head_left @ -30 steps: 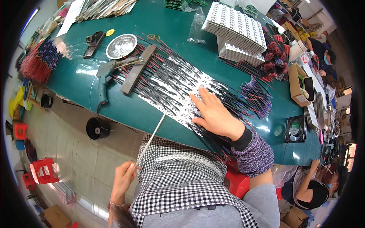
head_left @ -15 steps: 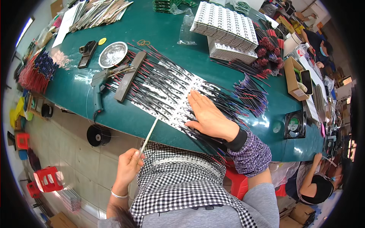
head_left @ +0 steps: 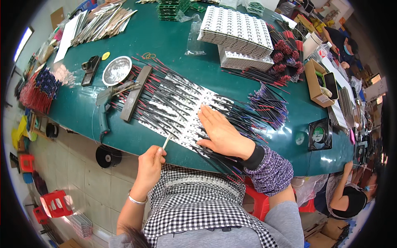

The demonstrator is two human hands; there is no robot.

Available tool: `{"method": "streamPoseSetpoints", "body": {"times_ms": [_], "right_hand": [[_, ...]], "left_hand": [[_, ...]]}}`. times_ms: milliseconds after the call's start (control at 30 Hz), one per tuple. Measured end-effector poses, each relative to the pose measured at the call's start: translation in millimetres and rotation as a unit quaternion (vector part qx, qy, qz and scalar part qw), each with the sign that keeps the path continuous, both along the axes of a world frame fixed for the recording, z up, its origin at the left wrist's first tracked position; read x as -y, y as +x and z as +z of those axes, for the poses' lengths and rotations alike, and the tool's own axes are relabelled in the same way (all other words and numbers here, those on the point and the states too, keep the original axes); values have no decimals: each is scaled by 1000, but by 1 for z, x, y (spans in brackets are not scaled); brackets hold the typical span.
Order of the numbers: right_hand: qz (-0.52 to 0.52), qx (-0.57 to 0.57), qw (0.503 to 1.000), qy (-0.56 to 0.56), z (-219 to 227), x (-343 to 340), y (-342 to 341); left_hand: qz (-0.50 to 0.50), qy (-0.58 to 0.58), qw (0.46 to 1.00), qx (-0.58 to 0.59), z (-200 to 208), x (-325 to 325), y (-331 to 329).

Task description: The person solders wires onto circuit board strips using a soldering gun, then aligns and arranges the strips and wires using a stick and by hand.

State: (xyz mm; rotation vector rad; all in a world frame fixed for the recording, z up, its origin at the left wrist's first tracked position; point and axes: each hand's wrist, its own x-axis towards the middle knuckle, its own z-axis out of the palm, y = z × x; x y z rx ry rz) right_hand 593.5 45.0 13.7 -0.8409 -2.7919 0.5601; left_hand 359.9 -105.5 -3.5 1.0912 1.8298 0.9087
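On green table, right hand lies open and flat, pressing wires laid over white strips. Left hand, at table's near edge, grips thin stick, tip touching the strips. Glue gun and metal bar lie left of wires, round dish beyond

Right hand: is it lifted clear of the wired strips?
No, the right hand lies flat, palm down, on the wired strips on the green table.
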Motion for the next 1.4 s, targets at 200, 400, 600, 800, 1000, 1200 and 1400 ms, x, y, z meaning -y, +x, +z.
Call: {"method": "streamPoseSetpoints", "body": {"times_ms": [200,400,600,800,1000,1200,1400], "right_hand": [[6,-14,1000,6,4,-6,1],[-40,-151,986,-60,11,-78,10],[-129,-174,971,-104,-20,-138,-21],[3,-213,976,46,-38,-143,29],[-8,-76,997,31,-4,-122,50],[43,125,990,50,58,-132,70],[8,91,979,182,47,-78,-26]], "left_hand": [[-4,136,988,-68,-12,-34,14],[-18,159,980,-117,-2,-50,20],[-37,231,972,-29,-12,-46,35],[-157,324,908,-214,-23,-44,36],[-248,267,850,-379,-6,-32,45],[-289,262,841,-375,-11,-30,57],[-310,232,823,-415,-3,-25,56]]}}
